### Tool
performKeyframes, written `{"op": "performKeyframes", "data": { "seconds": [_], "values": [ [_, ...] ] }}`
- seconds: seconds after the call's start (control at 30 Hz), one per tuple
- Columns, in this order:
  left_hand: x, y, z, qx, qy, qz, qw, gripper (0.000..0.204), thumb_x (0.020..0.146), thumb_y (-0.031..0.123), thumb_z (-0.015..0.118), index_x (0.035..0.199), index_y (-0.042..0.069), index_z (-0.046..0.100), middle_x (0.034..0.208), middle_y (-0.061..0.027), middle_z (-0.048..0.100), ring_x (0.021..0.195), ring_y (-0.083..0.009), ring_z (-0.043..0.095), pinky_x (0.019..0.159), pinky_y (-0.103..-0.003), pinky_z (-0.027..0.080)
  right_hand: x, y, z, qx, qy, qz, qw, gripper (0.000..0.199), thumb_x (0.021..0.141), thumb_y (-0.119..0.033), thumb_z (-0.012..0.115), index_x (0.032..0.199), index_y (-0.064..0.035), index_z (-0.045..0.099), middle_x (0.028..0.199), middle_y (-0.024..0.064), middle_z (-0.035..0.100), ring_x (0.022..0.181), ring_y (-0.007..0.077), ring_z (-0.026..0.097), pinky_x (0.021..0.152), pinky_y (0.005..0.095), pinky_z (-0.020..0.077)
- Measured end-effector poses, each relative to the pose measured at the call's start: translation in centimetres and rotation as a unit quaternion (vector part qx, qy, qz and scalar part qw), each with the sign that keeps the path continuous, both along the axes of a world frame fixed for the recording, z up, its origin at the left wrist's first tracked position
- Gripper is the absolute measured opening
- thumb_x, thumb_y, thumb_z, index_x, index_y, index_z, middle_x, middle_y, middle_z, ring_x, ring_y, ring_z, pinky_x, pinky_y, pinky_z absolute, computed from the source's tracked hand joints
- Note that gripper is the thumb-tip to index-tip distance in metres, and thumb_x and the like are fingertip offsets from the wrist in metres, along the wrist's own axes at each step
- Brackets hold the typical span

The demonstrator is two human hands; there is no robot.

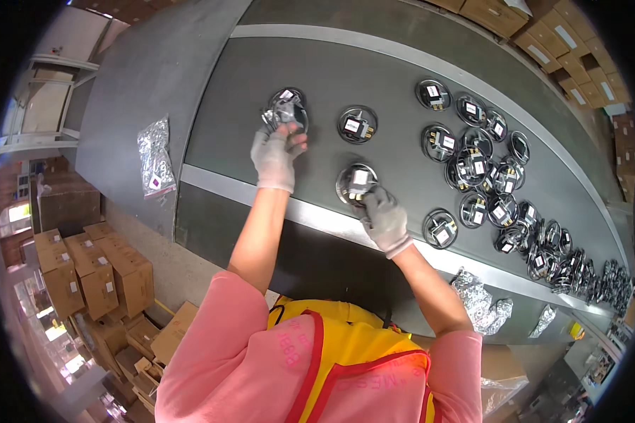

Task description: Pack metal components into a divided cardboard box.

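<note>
My left hand (274, 158), in a pale glove with bare fingertips, is closed at the near side of a coiled black cable (289, 99). Something shiny, like clear plastic, shows over that coil. My right hand (388, 222), in a grey glove, grips the near right edge of another coiled cable (358, 182) with a white-labelled block and brass-coloured prongs; it is slightly blurred. Beyond it a similar coiled cable (357, 125) lies alone on the dark belt (395, 63).
Many more coiled cables (473, 166) lie loose and overlapping along the belt to the right. A silvery plastic bag (155, 156) rests on the grey surface at left. Crumpled clear bags (480, 303) lie beyond the near metal rail (317, 217). Cardboard boxes (123, 271) stand lower left.
</note>
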State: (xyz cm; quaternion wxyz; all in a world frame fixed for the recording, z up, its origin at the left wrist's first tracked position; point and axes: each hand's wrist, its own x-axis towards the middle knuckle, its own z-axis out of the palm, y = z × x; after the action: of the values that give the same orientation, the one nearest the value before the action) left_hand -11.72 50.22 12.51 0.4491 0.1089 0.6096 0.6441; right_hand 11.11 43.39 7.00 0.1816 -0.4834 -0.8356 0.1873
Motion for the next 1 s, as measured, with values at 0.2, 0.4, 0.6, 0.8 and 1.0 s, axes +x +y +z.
{"op": "performKeyframes", "data": {
  "seconds": [0.2,0.4,0.6,0.8,1.0],
  "values": [
    [-0.5,1.4,-2.5,0.051,0.309,0.026,0.949,0.016,0.092,0.005,0.056,0.108,0.001,0.056,0.092,-0.0065,0.066,0.066,-0.0121,0.064,0.055,-0.025,0.050,5.3,5.0,5.5,-0.302,0.526,-0.293,0.739,0.034,0.096,-0.041,0.055,0.088,-0.0076,0.057,0.064,0.0012,0.055,0.045,0.0092,0.052,0.039,0.0218,0.0390],
    [-2.5,4.4,-5.4,-0.188,0.741,-0.184,0.619,0.025,0.084,0.022,0.060,0.106,0.011,0.058,0.093,-0.0163,0.067,0.079,-0.0340,0.067,0.067,-0.047,0.054,9.1,11.5,2.0,0.083,-0.137,-0.233,0.959,0.030,0.090,-0.036,0.061,0.096,-0.0060,0.059,0.073,0.0109,0.062,0.061,0.0242,0.063,0.052,0.0378,0.0495],
    [-4.3,5.7,-4.3,-0.185,0.729,-0.309,0.582,0.026,0.082,0.020,0.057,0.106,0.011,0.059,0.092,-0.0179,0.067,0.085,-0.0364,0.067,0.072,-0.048,0.053,8.3,9.2,-0.7,0.027,-0.367,-0.139,0.920,0.025,0.089,-0.035,0.057,0.098,-0.0129,0.066,0.091,0.0115,0.065,0.072,0.0270,0.068,0.059,0.0395,0.0548],
    [-6.9,7.5,-3.9,-0.098,0.472,-0.409,0.775,0.038,0.077,0.008,0.071,0.112,-0.001,0.059,0.092,-0.0122,0.067,0.077,-0.0231,0.067,0.072,-0.039,0.056,10.2,12.4,3.0,-0.207,0.281,-0.306,0.886,0.023,0.087,-0.023,0.063,0.094,-0.0009,0.061,0.075,0.0081,0.065,0.059,0.0150,0.063,0.049,0.0297,0.0476],
    [1.3,10.0,-3.1,0.065,0.154,-0.271,0.948,0.029,0.091,0.004,0.061,0.118,-0.002,0.056,0.100,-0.0068,0.063,0.077,-0.0152,0.065,0.070,-0.028,0.057,11.2,19.9,2.5,0.205,0.109,-0.230,0.945,0.022,0.088,-0.020,0.061,0.104,-0.0049,0.062,0.084,0.0189,0.067,0.074,0.0317,0.066,0.061,0.0411,0.0502]
  ]
}}
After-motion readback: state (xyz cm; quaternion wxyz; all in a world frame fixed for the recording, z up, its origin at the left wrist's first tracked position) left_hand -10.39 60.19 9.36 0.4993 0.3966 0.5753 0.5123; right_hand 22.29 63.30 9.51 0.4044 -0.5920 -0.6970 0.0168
